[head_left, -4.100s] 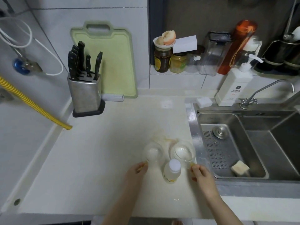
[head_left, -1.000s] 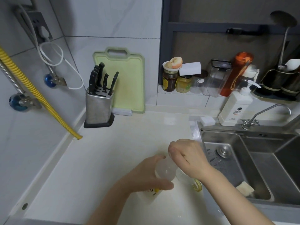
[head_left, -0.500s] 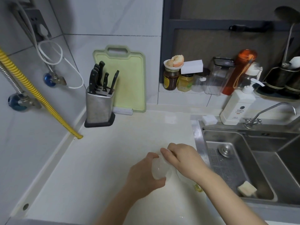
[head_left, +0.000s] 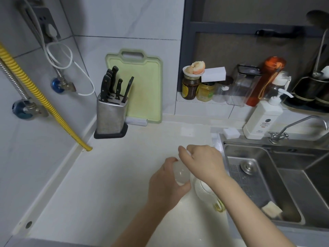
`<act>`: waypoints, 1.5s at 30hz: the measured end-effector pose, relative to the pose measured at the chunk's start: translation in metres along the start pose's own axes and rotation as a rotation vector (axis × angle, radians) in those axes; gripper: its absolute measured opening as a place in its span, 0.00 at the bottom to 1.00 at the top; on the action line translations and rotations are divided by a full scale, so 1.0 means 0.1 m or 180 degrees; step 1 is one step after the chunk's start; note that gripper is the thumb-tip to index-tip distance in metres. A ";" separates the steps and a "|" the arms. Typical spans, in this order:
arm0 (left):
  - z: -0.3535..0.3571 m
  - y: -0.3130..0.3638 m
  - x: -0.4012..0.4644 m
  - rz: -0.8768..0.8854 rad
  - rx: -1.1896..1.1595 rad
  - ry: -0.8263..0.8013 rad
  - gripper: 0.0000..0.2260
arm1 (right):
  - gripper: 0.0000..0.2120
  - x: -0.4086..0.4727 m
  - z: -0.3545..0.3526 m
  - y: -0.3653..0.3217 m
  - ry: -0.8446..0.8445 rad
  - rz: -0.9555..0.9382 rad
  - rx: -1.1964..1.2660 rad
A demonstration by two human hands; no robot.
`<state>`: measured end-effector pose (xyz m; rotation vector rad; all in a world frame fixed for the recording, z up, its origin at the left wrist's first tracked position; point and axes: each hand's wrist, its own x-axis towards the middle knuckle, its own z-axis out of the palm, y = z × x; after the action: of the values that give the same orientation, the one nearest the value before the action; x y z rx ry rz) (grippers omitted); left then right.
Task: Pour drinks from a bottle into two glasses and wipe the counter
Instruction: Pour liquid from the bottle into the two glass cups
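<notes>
My left hand [head_left: 166, 188] is wrapped around the body of the bottle [head_left: 180, 173], fingers and thumb curled about its pale, translucent side, holding it just above the counter [head_left: 99, 184]. My right hand [head_left: 203, 163] sits directly over the bottle's top, fingertips pinched together on what I take to be the cap, though the cap itself is mostly hidden under my fingers. I judge the bottle to be thin plastic and fairly light, so it will give if I squeeze hard; with the cap off, a tight grip could push liquid out, and a smooth wall may be slick if wet. The middle of the body, where my left hand already sits, seems the safest hold for tilting. Just below my right wrist stands a glass [head_left: 204, 190], clear and easy to knock, touching or nearly touching my forearm; I cannot tell where the second glass is. Further to the right of my hands lies the sink [head_left: 288, 177] with a sponge [head_left: 271, 210] in its basin. Beyond my left hand, well apart, stand the knife block [head_left: 110, 115] and the cutting board [head_left: 142, 86] against the wall.
</notes>
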<state>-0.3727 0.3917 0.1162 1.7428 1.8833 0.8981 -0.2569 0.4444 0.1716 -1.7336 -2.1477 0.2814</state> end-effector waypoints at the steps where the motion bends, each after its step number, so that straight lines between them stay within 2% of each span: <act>1: -0.03 0.00 0.01 -0.0033 -0.0302 -0.0226 0.26 | 0.24 0.01 -0.04 0.02 -0.0004 -0.0145 0.0062; 4: -0.14 0.06 0.00 -0.0084 -0.1344 -0.0812 0.22 | 0.22 0.02 -0.19 0.04 0.0000 -0.0742 0.0088; 8: -0.29 0.03 0.10 0.0128 -0.1682 -0.1231 0.24 | 0.20 0.02 -0.39 0.05 -0.0155 -0.1311 0.0210; 10: -0.33 -0.02 0.13 0.0149 -0.1649 -0.1230 0.26 | 0.17 0.02 -0.45 0.05 -0.0332 -0.1313 0.0333; 15: -0.30 -0.20 0.12 -0.0069 -0.1437 -0.1236 0.34 | 0.13 -0.02 -0.46 0.12 -0.0832 -0.0945 0.1255; 18: -0.26 -0.30 0.10 -0.0109 -0.1252 -0.1204 0.31 | 0.12 -0.08 -0.33 0.17 -0.1058 -0.0611 0.1906; 22: -0.23 -0.43 0.07 -0.0097 -0.0895 -0.1091 0.28 | 0.13 -0.21 -0.15 0.24 -0.1030 0.0003 0.3174; 26: -0.20 -0.56 0.06 -0.0154 -0.0569 -0.1008 0.28 | 0.14 -0.39 0.06 0.36 -0.0749 0.0512 0.4026; 34: -0.02 -0.80 0.09 -0.0470 -0.0157 -0.0937 0.28 | 0.12 -0.80 0.33 0.64 -0.0104 0.1248 0.4516; 45: 0.12 -0.94 0.11 -0.0442 0.0591 -0.0990 0.31 | 0.10 -0.97 0.57 0.78 -0.0086 0.1507 0.4660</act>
<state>-0.4327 0.4046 0.0429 1.7138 1.8956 0.3845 -0.1926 0.3722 0.0753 -1.1623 -0.8472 1.4995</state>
